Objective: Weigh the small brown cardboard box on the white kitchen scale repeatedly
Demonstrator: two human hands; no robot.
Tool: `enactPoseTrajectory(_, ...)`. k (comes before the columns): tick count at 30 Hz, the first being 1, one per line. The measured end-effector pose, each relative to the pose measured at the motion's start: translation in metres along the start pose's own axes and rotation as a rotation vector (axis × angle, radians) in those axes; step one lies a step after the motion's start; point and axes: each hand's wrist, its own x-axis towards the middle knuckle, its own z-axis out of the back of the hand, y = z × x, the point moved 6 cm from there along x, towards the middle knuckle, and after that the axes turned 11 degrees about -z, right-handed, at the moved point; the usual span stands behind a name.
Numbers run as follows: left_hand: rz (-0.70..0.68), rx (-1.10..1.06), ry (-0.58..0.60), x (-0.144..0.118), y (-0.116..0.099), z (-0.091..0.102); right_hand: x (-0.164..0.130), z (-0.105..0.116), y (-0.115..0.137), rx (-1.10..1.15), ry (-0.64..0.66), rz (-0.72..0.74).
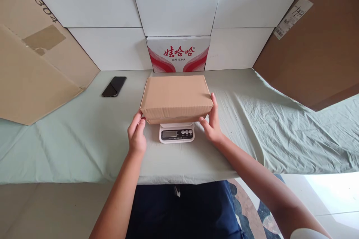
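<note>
Left hand [137, 134] and right hand [212, 121] flank a closed brown cardboard box [176, 97], fingers spread and laid against its two near corners, none curled under it. The box sits on a small white digital scale [176, 133], which stands on a counter draped in pale green cloth [84, 145]. The box overhangs the scale's platform on all sides; a judged risk is that uneven pressure from either hand tips it off or falsifies the reading. A black phone [114, 86] lies well apart to the left. A red-and-white printed carton [178, 54] stands behind, among white panels. The scale's display is too small to read; its platform is hidden beneath the box, whose contents are unseen.
</note>
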Motion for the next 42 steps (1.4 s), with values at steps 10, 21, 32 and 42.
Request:
enactPoseTrajectory(10, -0.121, 0.025, -0.071, 0.006, -0.006, 0.007, 0.005, 0.013, 0.001, 0.069, -0.119, -0.066)
enactPoseTrajectory(21, -0.02, -0.046, -0.159, 0.012, 0.002, 0.012, 0.009, 0.011, -0.008, 0.183, -0.067, -0.14)
enactPoseTrajectory(32, 0.051, -0.11, 0.133, 0.002, 0.009, -0.012, -0.004, -0.011, -0.001, 0.218, 0.028, -0.183)
enactPoseTrajectory(42, -0.007, -0.088, 0.125, 0.005, 0.005, -0.011, -0.002, -0.015, 0.006, 0.159, 0.023, -0.183)
